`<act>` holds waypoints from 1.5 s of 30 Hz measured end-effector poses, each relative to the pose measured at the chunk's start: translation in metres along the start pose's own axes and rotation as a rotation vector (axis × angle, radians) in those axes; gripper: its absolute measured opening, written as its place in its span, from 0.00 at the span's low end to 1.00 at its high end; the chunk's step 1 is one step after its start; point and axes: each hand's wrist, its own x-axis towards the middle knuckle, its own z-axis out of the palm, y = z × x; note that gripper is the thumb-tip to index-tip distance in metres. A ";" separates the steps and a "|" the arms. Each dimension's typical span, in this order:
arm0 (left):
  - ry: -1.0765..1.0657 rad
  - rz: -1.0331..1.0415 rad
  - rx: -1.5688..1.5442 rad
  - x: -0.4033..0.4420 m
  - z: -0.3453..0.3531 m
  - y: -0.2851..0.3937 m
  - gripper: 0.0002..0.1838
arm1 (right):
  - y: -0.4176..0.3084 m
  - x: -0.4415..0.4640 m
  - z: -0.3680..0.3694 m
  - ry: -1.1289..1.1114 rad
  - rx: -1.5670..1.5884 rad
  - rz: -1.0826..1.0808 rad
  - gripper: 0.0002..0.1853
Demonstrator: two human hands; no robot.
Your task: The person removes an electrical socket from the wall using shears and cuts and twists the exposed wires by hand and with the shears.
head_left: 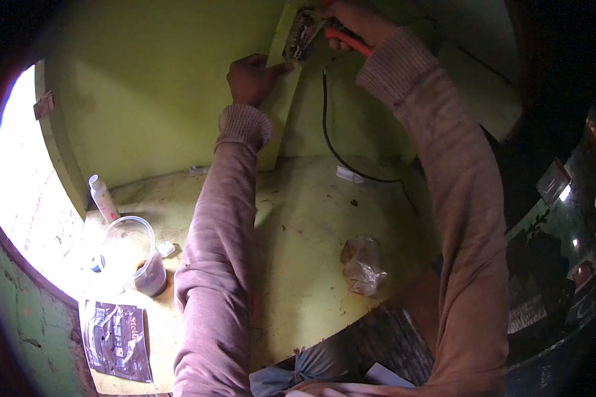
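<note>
High on a green upright post (pixel 279 126) sits an open recess with dark, worn metal parts and wires (pixel 302 34), perhaps an electrical box. My left hand (pixel 250 81) is closed at the post's left edge, just below the recess, its thumb across the front face; the other fingers are partly hidden. My right hand (pixel 363 21) grips red-handled pliers (pixel 351 41) at the recess's right side. Their metal end points toward the recess, but the exact contact is hard to make out. A black cable (pixel 324 112) hangs below my right hand and curves down to the ledge.
On the ledge (pixel 298 231) lie a clear plastic bag (pixel 364 266) and a small white piece (pixel 349 174). At left stand a white bottle (pixel 102 198) and a clear plastic tub (pixel 146 264), with a dark printed packet (pixel 117 341) in front. Bright light enters from the left opening.
</note>
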 end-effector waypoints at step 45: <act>0.026 0.083 -0.014 0.004 -0.002 -0.008 0.28 | 0.012 0.032 -0.006 0.166 -1.770 -0.937 0.11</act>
